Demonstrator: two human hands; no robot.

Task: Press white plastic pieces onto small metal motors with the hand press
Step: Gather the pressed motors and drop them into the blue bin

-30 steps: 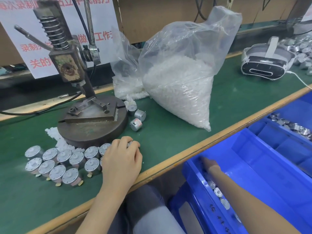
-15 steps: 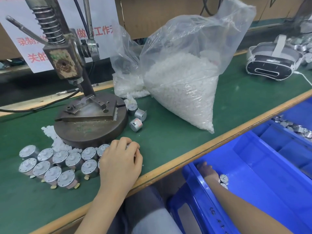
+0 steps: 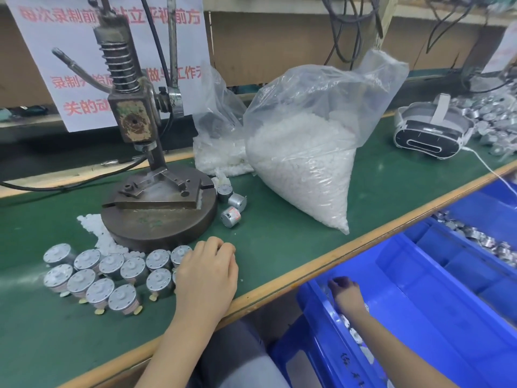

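Observation:
The hand press [image 3: 145, 175] stands on its round iron base at the left of the green bench, and its fixture plate holds nothing. Several small metal motors [image 3: 112, 271] stand in rows in front of the base. Loose white plastic pieces [image 3: 98, 233] lie beside them. My left hand [image 3: 208, 271] rests on the right end of the motor rows with its fingers loosely bent over them. My right hand [image 3: 347, 296] reaches down into the blue bin [image 3: 419, 317] below the bench edge. Its fingertips are hidden near the bin's front-left corner, where motors lie.
Two clear bags of white plastic pieces [image 3: 302, 163] stand behind the middle of the bench. Three motors [image 3: 232, 203] lie right of the press base. A headset [image 3: 430, 133] and a heap of motors [image 3: 495, 119] sit at the far right. More blue bins [image 3: 475, 239] stand beyond.
My right hand has moved inside the blue bin toward its front-left corner. My left hand has stayed on the motors. The camera view has tilted upward.

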